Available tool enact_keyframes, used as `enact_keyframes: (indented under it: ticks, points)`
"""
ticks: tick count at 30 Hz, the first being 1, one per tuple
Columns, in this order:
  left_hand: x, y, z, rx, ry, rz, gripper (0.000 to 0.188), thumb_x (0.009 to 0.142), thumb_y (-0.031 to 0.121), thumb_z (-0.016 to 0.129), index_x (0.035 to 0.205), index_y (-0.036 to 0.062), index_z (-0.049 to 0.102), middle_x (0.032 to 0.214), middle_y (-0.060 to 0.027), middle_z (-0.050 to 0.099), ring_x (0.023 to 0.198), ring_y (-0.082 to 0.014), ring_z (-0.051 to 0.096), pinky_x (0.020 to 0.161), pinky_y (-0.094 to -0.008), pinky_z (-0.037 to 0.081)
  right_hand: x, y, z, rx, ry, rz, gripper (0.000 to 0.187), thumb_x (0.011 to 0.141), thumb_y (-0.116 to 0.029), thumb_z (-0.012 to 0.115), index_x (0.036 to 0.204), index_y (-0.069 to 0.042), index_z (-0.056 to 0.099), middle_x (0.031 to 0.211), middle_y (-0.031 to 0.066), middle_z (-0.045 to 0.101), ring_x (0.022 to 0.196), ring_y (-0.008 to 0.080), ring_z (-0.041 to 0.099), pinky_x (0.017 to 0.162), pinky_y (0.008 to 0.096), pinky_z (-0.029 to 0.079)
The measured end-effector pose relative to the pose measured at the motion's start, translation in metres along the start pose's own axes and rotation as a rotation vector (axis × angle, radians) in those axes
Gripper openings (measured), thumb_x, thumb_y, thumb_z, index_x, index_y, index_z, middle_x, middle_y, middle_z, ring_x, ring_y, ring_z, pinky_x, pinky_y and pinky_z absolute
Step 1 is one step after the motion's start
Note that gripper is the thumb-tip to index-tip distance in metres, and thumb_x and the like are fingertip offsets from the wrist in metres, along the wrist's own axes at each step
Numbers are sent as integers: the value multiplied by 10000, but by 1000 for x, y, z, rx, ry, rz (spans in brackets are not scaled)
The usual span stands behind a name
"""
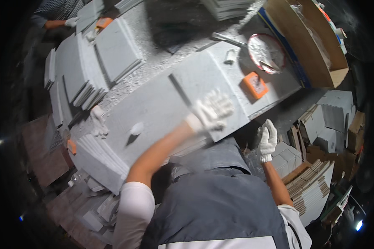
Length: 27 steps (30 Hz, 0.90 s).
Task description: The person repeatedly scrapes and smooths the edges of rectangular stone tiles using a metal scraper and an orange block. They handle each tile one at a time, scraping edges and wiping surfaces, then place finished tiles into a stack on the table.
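Note:
My left hand (212,111), in a white knitted glove, is over a flat grey slab (207,76) on the worktable. Motion smears its fingers somewhat, but they look stretched out, with nothing in them. Just past the table's near edge, my right hand (268,141) is raised in a matching glove, fingers upright and close together, holding nothing visible. Beyond the slab sit an orange block (254,86), a small white cylindrical piece (230,57) and a red-rimmed bowl holding white material (259,52). A small white object (136,128) rests on the surface left of my forearm.
Stacked grey slabs (116,52) fill the far left, beside another person's gloved hand (72,22). A loose white glove (98,121) lies near more slabs (102,157). An open cardboard box (293,33) stands far right; flattened cartons (311,186) and white boxes (336,112) are below.

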State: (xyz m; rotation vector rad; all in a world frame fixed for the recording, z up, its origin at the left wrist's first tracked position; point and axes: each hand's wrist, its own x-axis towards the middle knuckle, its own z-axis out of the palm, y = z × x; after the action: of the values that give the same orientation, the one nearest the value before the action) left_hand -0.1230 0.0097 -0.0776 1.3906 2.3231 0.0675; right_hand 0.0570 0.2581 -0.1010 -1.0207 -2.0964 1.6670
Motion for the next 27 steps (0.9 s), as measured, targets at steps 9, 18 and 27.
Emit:
enact_keyframes:
  ticks: [9,18,27]
  points:
    - [78,-68,-31,-189,-17,-415,863,1012,731,299,1653,153,289,1747,-88,201,1617,-309,139,1301,-518,79,4,21,-50,116,18,260,346,1063,-108,565,1389,-4,615,1212,86,699,959,123,682,821,253,582]
    - [-13,56,38,-143,392,63,681,920,571,641,1437,130,599,1490,-104,587,1457,-291,474,1271,-492,285,21,7,-18,171,-161,255,349,1049,-134,605,1369,2,629,1038,36,698,837,89,646,739,233,546]
    - [-86,31,21,-213,650,-755,396,1013,373,613,1257,71,694,1323,-139,663,1221,-318,607,1073,-454,450,33,1,-6,110,-367,260,368,1065,-166,595,1410,-38,616,1075,21,709,863,81,651,771,237,543]
